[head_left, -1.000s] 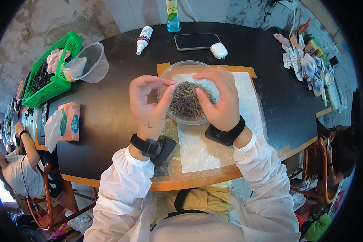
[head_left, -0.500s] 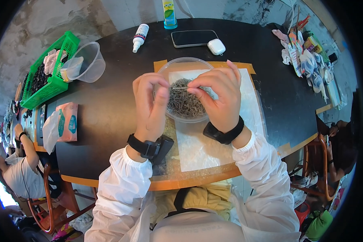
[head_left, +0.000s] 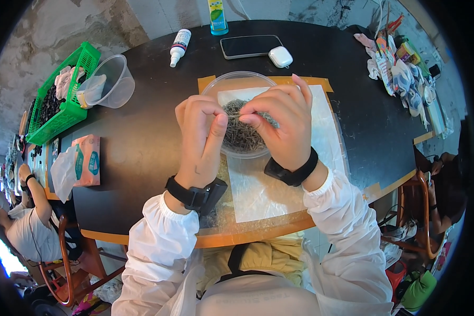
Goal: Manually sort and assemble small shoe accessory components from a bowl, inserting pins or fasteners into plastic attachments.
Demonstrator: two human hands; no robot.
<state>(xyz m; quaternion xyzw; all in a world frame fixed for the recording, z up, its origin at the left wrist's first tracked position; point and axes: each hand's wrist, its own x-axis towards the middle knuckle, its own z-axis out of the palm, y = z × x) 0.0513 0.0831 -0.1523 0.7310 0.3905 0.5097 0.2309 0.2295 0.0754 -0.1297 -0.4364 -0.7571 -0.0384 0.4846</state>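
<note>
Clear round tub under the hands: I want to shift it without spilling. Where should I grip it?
Probably high on the left and right walls of the clear tub, coming from both sides: it is round, open-topped and holds loose thin pieces, so a level two-sided hold should tip it least.

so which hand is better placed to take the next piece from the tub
Probably the right hand: it reaches over the pile of thin pieces in the tub, while the left hand is at the pile's left edge. Both seem to pinch one thin piece.
</note>
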